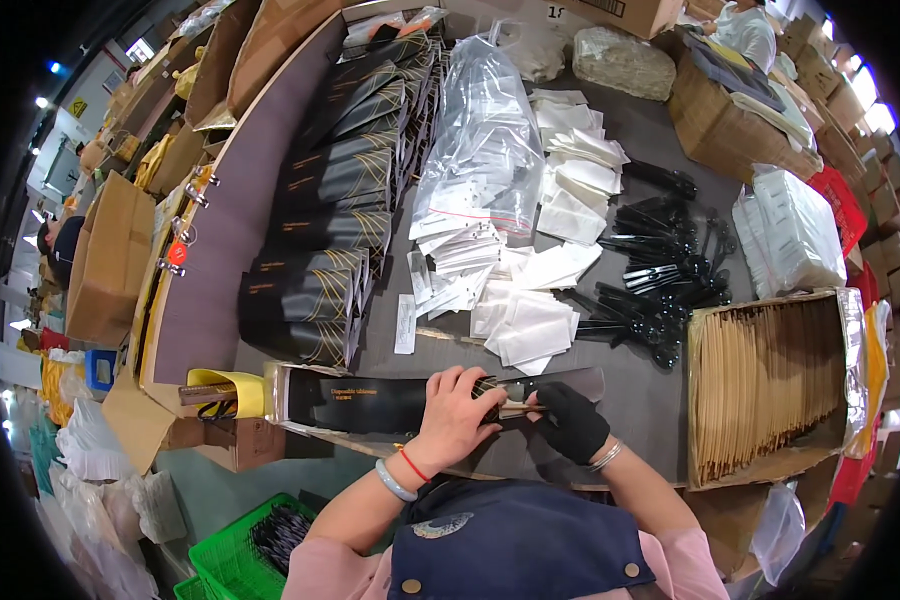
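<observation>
- My left hand (457, 412) is bare, its fingers bent and its thumb drawn in, gripping the right end of a black sleeve (380, 402) with gold lettering.
- That sleeve lies along the near edge of the dark table (642, 410), stretching to the left of my left hand.
- My right hand (572, 424) wears a black glove that leaves fingertips bare; its fingers are closed on a thin brown piece (516, 409), close beside my left fingers.
- I cannot tell whether the tip of that brown piece is inside the sleeve, as my fingers cover the spot.
- Left and farther off, more black sleeves (315, 235) with gold lines stand in a long row running away from me.
- In the middle, a clear plastic bag (485, 120) lies on the far side, with white packets (525, 322) spread from its near end.
- To the right of those, black spoons (660, 245) lie in loose bunches.
- Near right, an open carton (698, 400) holds a tight row of thin brown sticks (765, 390).
- Beyond that carton, a white bundle (792, 232) in clear wrap sits near the table's right side.
- Below the table on the left, a green crate (225, 535) holds dark things too small to make out.
</observation>
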A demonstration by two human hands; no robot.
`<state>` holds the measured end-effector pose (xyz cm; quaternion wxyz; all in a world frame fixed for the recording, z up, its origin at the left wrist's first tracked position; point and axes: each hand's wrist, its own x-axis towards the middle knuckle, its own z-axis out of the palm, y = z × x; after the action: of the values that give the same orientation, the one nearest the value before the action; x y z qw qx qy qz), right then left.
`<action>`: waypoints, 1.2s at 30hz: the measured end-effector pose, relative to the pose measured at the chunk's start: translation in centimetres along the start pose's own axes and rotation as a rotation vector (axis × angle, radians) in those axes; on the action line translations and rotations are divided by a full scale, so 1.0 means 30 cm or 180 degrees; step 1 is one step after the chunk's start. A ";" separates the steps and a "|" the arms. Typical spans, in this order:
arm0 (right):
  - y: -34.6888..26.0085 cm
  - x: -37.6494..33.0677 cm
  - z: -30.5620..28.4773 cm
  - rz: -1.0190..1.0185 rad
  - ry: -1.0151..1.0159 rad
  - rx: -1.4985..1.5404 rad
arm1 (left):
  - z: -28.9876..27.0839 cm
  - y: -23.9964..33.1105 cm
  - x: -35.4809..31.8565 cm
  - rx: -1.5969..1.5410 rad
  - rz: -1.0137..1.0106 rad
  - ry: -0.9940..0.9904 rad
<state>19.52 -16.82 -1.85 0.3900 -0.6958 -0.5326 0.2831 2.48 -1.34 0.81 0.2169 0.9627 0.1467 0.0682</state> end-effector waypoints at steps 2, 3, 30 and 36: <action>0.027 -0.031 -0.036 0.0066 0.0349 -0.0229 | -0.002 0.010 0.005 -0.0092 -0.0098 0.0042; 0.042 -0.048 -0.057 0.0115 0.0698 -0.0449 | -0.016 0.013 0.008 0.0048 -0.0072 -0.0024; 0.059 -0.073 -0.136 0.0075 0.0315 -0.0902 | -0.003 0.030 0.022 0.0504 0.0125 -0.0206; 0.063 -0.081 -0.145 0.0753 0.0382 -0.0452 | -0.012 0.026 0.013 0.0509 0.0146 -0.0216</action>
<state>23.36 -20.45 -1.16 0.3349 -0.7952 -0.4413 0.2465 2.98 -1.75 1.49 0.1426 0.9818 0.1223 0.0286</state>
